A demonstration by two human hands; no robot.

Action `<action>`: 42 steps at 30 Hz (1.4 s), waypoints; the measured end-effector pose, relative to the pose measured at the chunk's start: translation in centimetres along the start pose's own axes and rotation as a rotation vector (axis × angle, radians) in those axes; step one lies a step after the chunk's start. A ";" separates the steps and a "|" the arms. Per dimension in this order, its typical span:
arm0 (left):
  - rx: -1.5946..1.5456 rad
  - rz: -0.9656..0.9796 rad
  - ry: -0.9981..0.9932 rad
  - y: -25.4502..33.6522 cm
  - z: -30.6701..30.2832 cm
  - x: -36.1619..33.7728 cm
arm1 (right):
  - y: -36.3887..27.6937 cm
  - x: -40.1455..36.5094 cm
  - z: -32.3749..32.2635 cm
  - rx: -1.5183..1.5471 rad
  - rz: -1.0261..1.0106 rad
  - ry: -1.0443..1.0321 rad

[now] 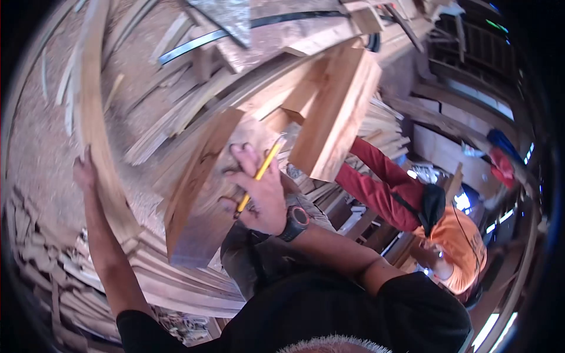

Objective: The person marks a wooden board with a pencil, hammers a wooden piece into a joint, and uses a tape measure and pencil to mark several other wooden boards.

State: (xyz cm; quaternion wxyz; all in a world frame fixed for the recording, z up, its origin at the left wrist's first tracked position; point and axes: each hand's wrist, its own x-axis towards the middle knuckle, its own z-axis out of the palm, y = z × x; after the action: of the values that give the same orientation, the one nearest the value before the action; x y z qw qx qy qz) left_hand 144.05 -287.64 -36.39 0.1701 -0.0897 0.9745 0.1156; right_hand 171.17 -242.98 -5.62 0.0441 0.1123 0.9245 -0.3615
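My left hand (86, 172), at the end of an outstretched arm, grips the edge of a long pale wooden plank (97, 100). That plank runs from the top left down toward the wood pile. Nearer my body, my right hand (265, 197) has a yellow pencil (258, 176) held between its fingers. The same hand rests with bent fingers against the broad face of a thick wooden board (203, 203). Beside it is a second thick wooden block (338, 115), tilted, with a reddish grain. A watch (297, 222) is on my right wrist.
Wood strips (176, 288) are stacked below the thick board. Loose offcuts lie on the dusty ground (138, 70). A metal strip (194, 45) crosses the top. To the right, another person in an orange shirt (459, 247) and red trousers bends close by.
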 end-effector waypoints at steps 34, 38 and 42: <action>-0.720 0.097 -0.573 20.3 -18.5 -23.5 | 1.4 -2.3 -7.8 0.580 -0.062 0.213; -0.801 0.197 -0.476 24.2 -19.2 -28.1 | 6.3 -6.7 -13.1 0.781 0.191 0.275; -0.875 0.222 -0.274 29.1 -18.8 -31.7 | 14.5 -9.4 -16.6 0.704 0.275 0.595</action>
State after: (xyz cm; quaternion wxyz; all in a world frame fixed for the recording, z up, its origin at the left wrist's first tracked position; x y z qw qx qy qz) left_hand 161.30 -260.35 -2.34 0.2299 -0.0320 0.8065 0.5438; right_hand 183.73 -223.03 -1.47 -0.2157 0.3404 0.6950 -0.5955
